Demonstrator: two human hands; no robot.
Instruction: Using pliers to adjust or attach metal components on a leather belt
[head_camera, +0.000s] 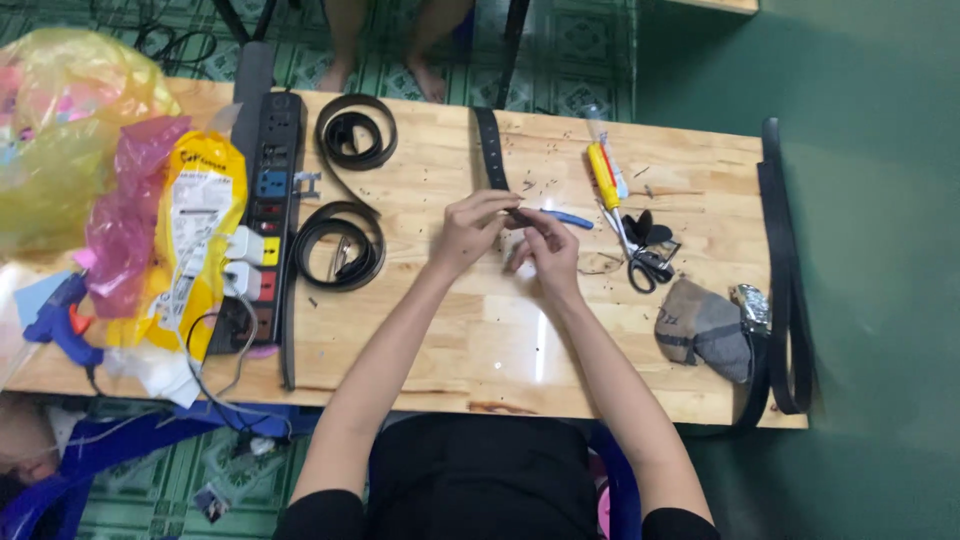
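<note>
**Both hands meet on a belt strap at mid-counter**

Head view: the black belt strap (490, 150) runs from the hands toward 12 o'clock, its long axis pointing to the counter's (450, 340) far edge. The left hand (468, 228) pinches its near end; the right hand (540, 250), touching it, grips a blue-handled tool (570, 218) whose handle points to 3 o'clock. The left hand is nearer the strap.

At 9 o'clock lies a yellow printed package (200, 235) beside a pink plastic bag (125, 215) and a black power strip (268, 200). At 3 o'clock lie scissors (640, 262).
</note>
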